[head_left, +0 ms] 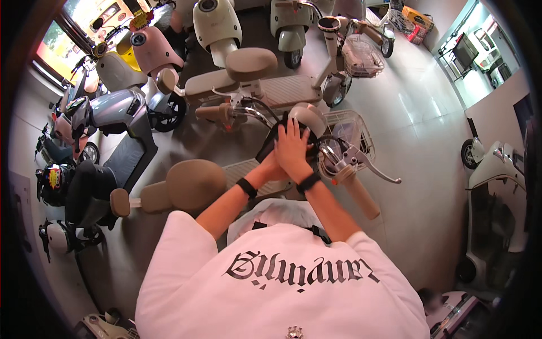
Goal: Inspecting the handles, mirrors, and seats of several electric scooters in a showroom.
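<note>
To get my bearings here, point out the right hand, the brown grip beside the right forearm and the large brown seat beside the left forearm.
Right hand [292, 149], head view: back of the hand.
Brown grip [361, 196], head view: middle of its length.
Large brown seat [196, 185], head view: middle of its cushion.

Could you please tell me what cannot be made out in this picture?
All in the head view:
Left hand: its fingers are hidden by the right hand.
Black part under the hands: largely covered by them, so its exact kind is unclear.
Ribbed footboard: partly hidden by the left forearm.
Beige scooter at lower left: cut off by the lower edge.
</note>
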A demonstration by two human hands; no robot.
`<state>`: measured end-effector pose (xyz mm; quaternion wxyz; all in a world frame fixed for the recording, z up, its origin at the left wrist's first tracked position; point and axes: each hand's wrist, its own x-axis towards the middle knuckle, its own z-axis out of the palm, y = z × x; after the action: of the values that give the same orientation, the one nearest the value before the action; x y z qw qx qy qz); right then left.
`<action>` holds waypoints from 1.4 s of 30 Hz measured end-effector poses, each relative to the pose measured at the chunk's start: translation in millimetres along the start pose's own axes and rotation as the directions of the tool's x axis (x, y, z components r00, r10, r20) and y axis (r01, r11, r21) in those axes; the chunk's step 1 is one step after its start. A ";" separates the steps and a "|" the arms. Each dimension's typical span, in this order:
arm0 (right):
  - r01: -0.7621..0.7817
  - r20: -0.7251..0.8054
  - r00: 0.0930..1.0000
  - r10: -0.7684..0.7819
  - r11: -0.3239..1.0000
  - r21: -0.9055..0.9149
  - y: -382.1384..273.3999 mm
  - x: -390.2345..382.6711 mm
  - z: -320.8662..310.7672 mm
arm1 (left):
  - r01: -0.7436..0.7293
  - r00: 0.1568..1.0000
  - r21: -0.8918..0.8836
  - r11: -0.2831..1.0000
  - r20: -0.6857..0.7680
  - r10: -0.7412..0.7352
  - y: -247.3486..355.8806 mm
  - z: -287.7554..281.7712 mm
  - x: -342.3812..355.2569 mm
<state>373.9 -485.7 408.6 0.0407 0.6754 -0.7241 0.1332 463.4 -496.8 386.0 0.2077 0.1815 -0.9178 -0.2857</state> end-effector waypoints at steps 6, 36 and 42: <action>0.071 -0.003 0.997 -0.071 0.996 0.049 -20.1 -19.2 5.9 | 0.025 0.992 0.035 0.999 -0.123 -0.020 13.9 11.2 -30.4; 0.172 -0.360 0.931 0.054 0.805 0.568 -46.1 72.0 -30.9 | 0.077 0.964 0.517 0.853 -0.257 0.069 -47.1 -174.7 9.2; 0.022 -0.330 0.920 0.213 0.811 0.584 -96.6 34.6 23.0 | 0.035 0.990 0.487 0.873 -0.136 0.036 -84.6 -164.7 -51.7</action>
<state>469.3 -529.9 408.1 -0.0331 0.5787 -0.6611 0.4763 605.2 -612.6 444.5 0.2193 0.2475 -0.9432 -0.0314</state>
